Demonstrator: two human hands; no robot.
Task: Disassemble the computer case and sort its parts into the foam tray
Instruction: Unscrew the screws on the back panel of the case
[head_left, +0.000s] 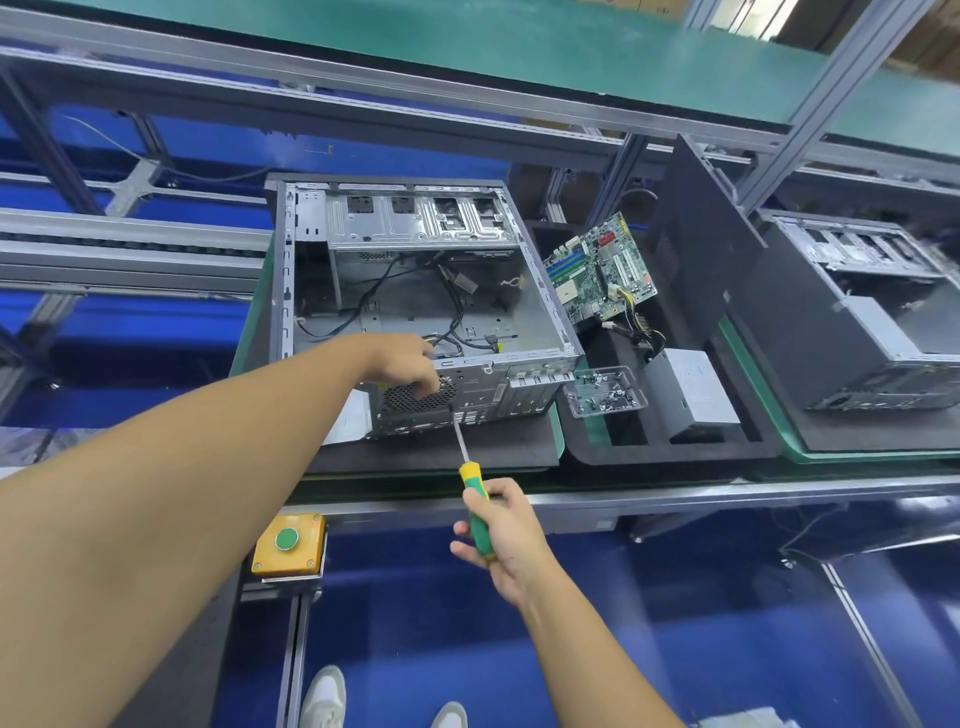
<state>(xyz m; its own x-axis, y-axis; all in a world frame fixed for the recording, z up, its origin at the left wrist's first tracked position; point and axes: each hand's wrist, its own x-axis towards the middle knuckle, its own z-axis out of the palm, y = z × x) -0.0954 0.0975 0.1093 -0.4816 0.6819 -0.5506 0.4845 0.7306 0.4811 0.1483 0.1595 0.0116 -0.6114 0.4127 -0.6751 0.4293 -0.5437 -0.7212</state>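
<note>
Gripping the rear rim of the computer case (415, 291), the left hand (410, 364) curls its fingers over the fan grille (415, 397); the case lies on its side, open face up, on the counter (675, 488). Nearer the body, the right hand (501, 535) wraps the green-and-yellow screwdriver (470, 488), its shaft pointing away and slightly left, tip against the rear panel just right of the left hand. Right of both hands, the foam tray (675, 452) holds a motherboard (600, 267), screw box (605, 392) and power supply (696, 389).

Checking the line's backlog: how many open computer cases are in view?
2: one computer case under the hands at centre, another case at the far right, partly cut off. More may be out of frame.
</note>
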